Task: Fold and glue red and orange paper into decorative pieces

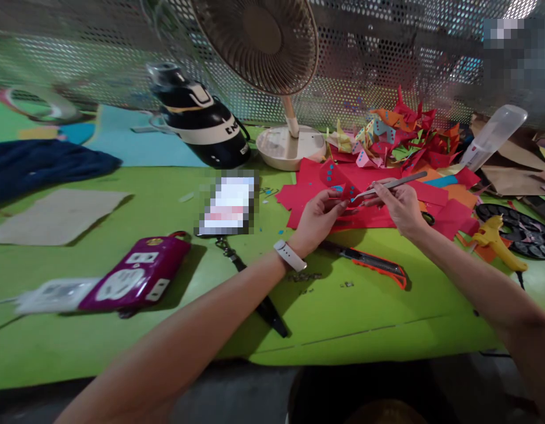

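Observation:
Between the fingertips of my left hand (pixel 319 215) is a small red folded paper piece (pixel 335 174) dotted with blue spots. My right hand (pixel 402 206) pinches metal tweezers (pixel 405 181), whose tips point left and meet the paper piece or come very close to it. Whether the tips grip anything is too small to tell. Beneath both hands lie stacked red paper sheets (pixel 308 176). An orange box cutter (pixel 374 262) rests on the green table just in front of the hands.
Behind the sheets is a pile of colourful folded paper (pixel 405 132). A fan (pixel 292 150) and a dark flask (pixel 206 126) stand at the back. A phone (pixel 228 203) and purple power bank (pixel 142 274) lie left; a yellow glue gun (pixel 497 241) and black tray (pixel 526 232) lie right.

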The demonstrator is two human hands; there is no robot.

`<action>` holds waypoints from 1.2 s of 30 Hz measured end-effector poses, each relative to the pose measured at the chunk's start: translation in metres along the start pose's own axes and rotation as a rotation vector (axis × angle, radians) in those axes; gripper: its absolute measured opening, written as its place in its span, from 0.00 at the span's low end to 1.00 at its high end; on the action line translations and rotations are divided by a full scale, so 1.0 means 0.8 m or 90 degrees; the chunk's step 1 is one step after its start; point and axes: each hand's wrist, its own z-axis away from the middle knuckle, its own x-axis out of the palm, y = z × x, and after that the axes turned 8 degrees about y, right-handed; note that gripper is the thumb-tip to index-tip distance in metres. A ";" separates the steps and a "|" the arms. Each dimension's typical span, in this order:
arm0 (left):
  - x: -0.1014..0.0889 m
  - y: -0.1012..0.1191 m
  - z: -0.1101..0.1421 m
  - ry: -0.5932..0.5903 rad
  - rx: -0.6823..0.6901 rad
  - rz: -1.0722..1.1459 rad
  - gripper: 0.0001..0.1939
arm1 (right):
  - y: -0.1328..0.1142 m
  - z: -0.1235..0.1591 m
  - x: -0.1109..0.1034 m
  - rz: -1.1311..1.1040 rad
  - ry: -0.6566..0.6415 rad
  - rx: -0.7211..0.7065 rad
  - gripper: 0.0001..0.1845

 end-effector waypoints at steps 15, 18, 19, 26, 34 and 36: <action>-0.001 0.002 0.005 -0.069 -0.013 -0.038 0.21 | -0.014 0.006 0.007 -0.074 0.018 0.019 0.26; -0.001 0.002 0.006 -0.073 -0.018 -0.015 0.20 | -0.013 0.006 0.008 -0.083 0.029 0.015 0.25; 0.000 0.002 0.006 -0.076 -0.019 -0.008 0.20 | -0.013 0.007 0.008 -0.080 0.032 0.015 0.24; 0.000 -0.002 0.003 -0.084 -0.001 0.001 0.20 | -0.009 0.009 0.011 -0.069 0.038 0.019 0.22; 0.001 0.001 0.006 -0.089 -0.014 0.009 0.20 | -0.003 0.008 0.011 -0.088 0.036 0.020 0.22; 0.001 0.002 0.006 -0.090 -0.008 0.003 0.21 | -0.004 0.008 0.011 -0.083 0.035 0.023 0.23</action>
